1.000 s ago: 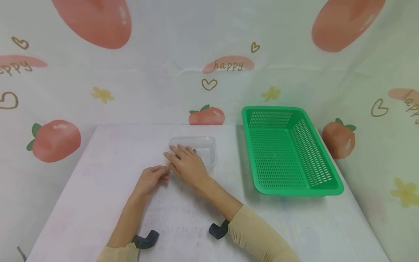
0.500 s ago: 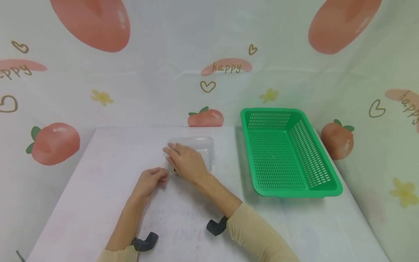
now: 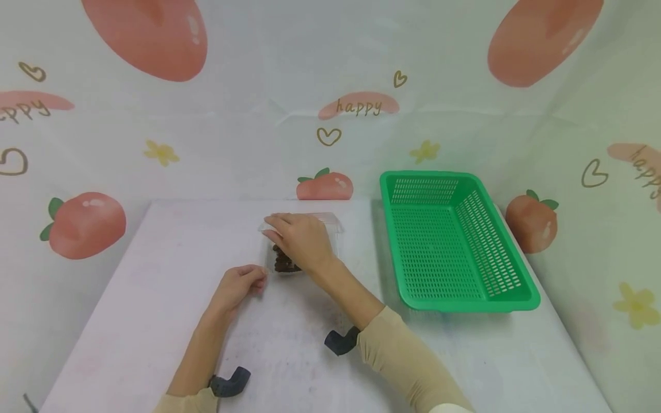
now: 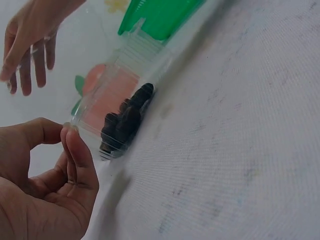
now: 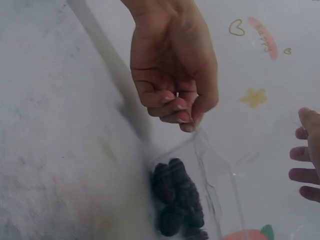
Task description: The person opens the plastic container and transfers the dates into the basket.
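A clear plastic clamshell box [image 3: 331, 246] stands on the table, with several dark brown lumpy pieces [image 4: 125, 122] inside; their kind I cannot tell. Its clear lid [image 3: 326, 220] is raised and tilted toward the wall. My right hand [image 3: 304, 238] holds the lid's edge between its thumb and long, nearly straight fingers, and hides part of the box. At the box's near left corner, my left hand [image 3: 240, 285] pinches the rim between thumb and forefinger, plain in the left wrist view.
To the right of the box, a green slotted plastic basket [image 3: 439, 252] stands on the white-covered table [image 3: 155, 287]. Behind rises a white wall sheet [image 3: 232, 143] printed with fruit, hearts and words. Dark curved pieces [image 3: 230, 382] sit at both cuffs.
The right hand has moved from lying over the box to raising its lid up and back, so the dark pieces show. The left hand has stayed at the same corner.
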Action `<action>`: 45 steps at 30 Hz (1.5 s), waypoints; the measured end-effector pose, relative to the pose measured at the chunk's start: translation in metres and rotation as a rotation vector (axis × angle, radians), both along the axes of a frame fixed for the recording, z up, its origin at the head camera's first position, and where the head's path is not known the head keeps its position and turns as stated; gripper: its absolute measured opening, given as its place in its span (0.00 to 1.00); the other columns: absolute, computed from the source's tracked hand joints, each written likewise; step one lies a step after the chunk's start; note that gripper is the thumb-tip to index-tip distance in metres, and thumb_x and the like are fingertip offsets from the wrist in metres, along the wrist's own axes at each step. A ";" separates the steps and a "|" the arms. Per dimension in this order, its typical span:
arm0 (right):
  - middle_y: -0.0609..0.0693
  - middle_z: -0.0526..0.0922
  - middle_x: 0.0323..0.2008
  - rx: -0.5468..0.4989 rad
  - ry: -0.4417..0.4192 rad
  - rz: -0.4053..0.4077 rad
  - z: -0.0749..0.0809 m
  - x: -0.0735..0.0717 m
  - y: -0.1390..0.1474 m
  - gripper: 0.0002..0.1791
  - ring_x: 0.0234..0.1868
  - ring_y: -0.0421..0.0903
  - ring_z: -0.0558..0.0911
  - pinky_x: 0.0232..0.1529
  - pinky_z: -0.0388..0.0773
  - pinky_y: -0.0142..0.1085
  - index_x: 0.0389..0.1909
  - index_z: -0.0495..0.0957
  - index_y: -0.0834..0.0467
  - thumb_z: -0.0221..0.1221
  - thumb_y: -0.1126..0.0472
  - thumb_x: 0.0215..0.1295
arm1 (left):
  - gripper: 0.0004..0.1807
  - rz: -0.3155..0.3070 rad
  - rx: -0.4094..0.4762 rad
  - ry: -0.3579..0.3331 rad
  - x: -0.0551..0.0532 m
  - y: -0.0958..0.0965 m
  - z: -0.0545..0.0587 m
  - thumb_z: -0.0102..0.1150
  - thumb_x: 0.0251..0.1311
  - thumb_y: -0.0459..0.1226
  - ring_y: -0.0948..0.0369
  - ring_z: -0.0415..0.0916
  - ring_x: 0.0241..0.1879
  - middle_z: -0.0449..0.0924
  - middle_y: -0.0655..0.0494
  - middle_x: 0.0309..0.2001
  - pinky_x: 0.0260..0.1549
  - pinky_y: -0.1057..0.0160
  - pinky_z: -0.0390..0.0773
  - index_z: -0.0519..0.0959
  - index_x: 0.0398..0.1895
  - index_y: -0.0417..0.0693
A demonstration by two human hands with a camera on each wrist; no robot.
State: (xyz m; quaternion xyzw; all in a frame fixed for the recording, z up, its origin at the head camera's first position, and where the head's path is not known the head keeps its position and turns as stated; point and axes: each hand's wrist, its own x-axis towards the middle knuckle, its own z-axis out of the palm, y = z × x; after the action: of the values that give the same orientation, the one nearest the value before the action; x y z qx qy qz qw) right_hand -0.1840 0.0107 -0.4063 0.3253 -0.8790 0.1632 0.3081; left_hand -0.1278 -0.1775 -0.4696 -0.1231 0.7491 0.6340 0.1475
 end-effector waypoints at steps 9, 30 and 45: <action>0.42 0.88 0.42 -0.032 0.039 -0.031 0.010 -0.011 0.019 0.15 0.43 0.41 0.86 0.47 0.80 0.36 0.46 0.87 0.49 0.64 0.45 0.65 | 0.17 -0.007 0.018 -0.004 -0.002 0.001 0.001 0.56 0.67 0.34 0.64 0.76 0.30 0.79 0.55 0.29 0.32 0.69 0.81 0.78 0.49 0.24; 0.59 0.75 0.61 -0.492 -0.191 -0.200 -0.008 -0.029 0.061 0.25 0.61 0.56 0.76 0.61 0.74 0.45 0.63 0.74 0.61 0.65 0.60 0.66 | 0.32 -0.204 -0.084 0.157 -0.007 -0.014 0.011 0.63 0.63 0.31 0.55 0.80 0.47 0.75 0.41 0.54 0.45 0.66 0.79 0.63 0.70 0.45; 0.60 0.77 0.60 -0.826 -0.407 -0.036 -0.040 -0.036 0.069 0.35 0.56 0.58 0.79 0.54 0.78 0.55 0.73 0.63 0.59 0.60 0.72 0.64 | 0.44 -0.385 -0.161 0.205 -0.025 -0.016 0.010 0.69 0.58 0.36 0.57 0.79 0.43 0.68 0.44 0.59 0.41 0.62 0.77 0.58 0.76 0.53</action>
State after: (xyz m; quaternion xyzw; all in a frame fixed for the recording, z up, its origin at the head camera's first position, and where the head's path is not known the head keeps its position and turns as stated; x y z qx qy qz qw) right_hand -0.2199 0.0802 -0.4465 0.1214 -0.7885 0.5548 0.2361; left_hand -0.1529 -0.1937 -0.4592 0.0758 0.8180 0.5414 0.1789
